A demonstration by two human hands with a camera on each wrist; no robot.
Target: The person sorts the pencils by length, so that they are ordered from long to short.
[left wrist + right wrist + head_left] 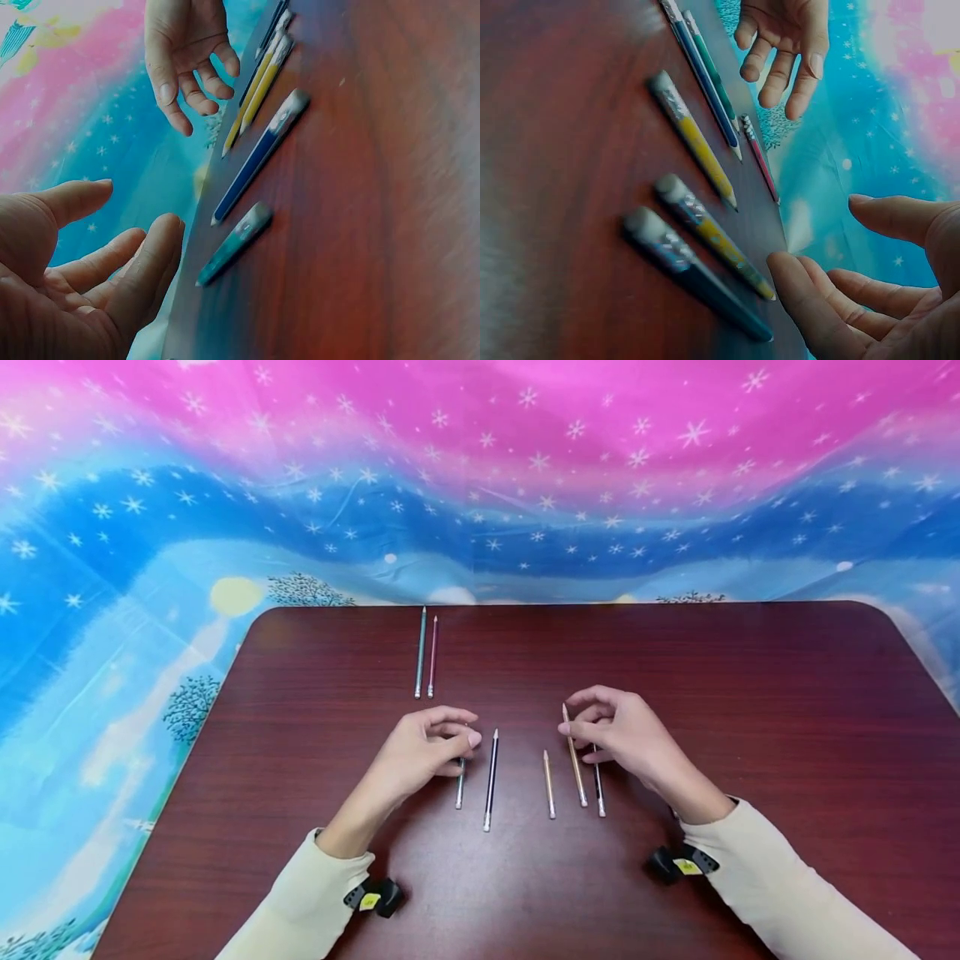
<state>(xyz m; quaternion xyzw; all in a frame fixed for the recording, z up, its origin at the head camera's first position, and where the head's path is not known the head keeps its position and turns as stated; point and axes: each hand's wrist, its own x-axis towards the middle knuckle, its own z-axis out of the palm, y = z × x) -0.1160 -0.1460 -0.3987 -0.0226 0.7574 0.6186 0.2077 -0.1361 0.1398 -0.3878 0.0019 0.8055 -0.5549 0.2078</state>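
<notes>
My left hand (427,745) hovers with loosely bent fingers over a short green pencil (460,789), hiding part of it in the head view. The left wrist view shows nothing between that thumb and fingers. Just right of it lies a dark blue pencil (491,781). My right hand (626,733), thumb and fingers spread apart, is above a longer yellow pencil (578,777) and a black pencil (599,792), whose upper part it covers. A shorter yellow pencil (549,785) lies to their left. In the right wrist view these pencils rest on the table, apart from the fingers (802,292).
Farther back, a teal pencil (421,653) and a dark red pencil (432,658) lie side by side, tips near the far edge of the brown wooden table (712,668). A snowflake-patterned cloth (480,485) hangs behind. Black wrist cameras sit under both sleeves.
</notes>
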